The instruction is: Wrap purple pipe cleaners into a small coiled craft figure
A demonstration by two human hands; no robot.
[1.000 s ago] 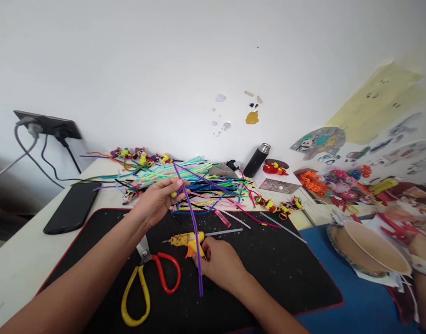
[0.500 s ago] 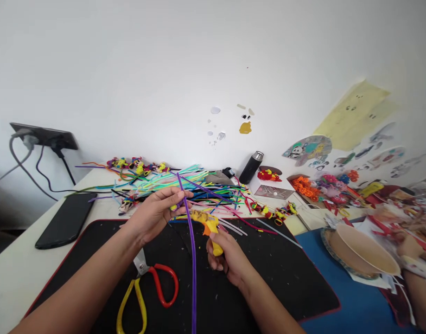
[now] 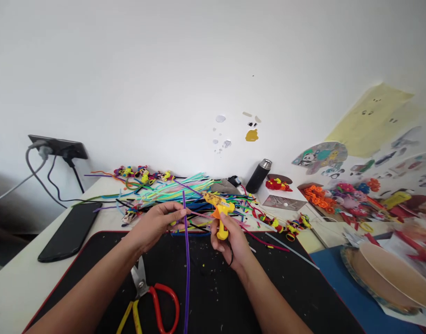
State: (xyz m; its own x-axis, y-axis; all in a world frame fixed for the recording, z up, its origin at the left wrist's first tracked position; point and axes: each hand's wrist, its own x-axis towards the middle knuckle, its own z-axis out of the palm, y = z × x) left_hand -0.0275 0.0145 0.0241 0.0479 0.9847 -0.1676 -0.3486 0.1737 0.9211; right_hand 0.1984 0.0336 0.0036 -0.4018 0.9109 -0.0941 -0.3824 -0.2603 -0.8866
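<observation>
Between its fingertips, my left hand (image 3: 166, 219) pinches a purple pipe cleaner (image 3: 187, 273) near its upper end, and the long part hangs down over the black mat (image 3: 264, 278). A small yellow bit shows under those fingers, mostly hidden. My right hand (image 3: 232, 236) is wrapped round the grip of a yellow hot glue gun (image 3: 222, 221), whose stained nozzle points up and left, apart from the pipe cleaner. Scissors (image 3: 143, 290) with one red and one yellow handle lie partly spread on the mat below my left forearm.
Loose coloured pipe cleaners (image 3: 178, 190) are heaped behind the mat, near small finished figures (image 3: 143, 174). A black phone (image 3: 71, 232) lies at the left. A black flask (image 3: 259, 176) and white box (image 3: 282, 198) stand behind; a bowl (image 3: 400, 273) is at the right.
The glue gun has moved up and slightly right, away from the pipe cleaner and my left hand. My left hand has lowered a little, still pinching the pipe cleaner. The whole view has shifted slightly.
</observation>
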